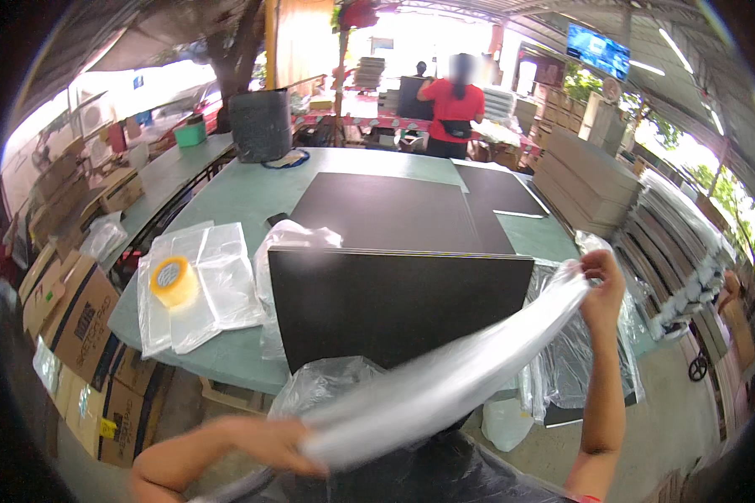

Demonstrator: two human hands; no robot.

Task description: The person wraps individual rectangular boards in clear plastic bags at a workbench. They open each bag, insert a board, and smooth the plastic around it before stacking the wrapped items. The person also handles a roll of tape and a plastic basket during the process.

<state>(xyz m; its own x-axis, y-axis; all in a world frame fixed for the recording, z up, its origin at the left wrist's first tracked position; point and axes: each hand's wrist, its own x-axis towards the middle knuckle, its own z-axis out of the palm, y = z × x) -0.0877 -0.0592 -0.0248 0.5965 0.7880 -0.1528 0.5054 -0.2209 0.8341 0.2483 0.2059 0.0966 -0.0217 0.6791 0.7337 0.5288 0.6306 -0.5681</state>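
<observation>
Clear plastic [457, 369] — gripped by your left hand [268, 443] at seven o'clock, right hand [602, 293] at three — seems mid-spreading; next needs even tension.

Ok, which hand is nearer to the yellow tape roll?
Left. The left hand, gripping one end of the clear plastic, is below and right of the tape roll in the picture; the right hand is much farther right, at the other end.

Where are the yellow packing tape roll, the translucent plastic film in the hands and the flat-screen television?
Yellow packing tape roll [177, 292], head view: its side.
Translucent plastic film [453, 360], head view: its middle.
Flat-screen television [598, 51], head view: its lit screen.
</observation>
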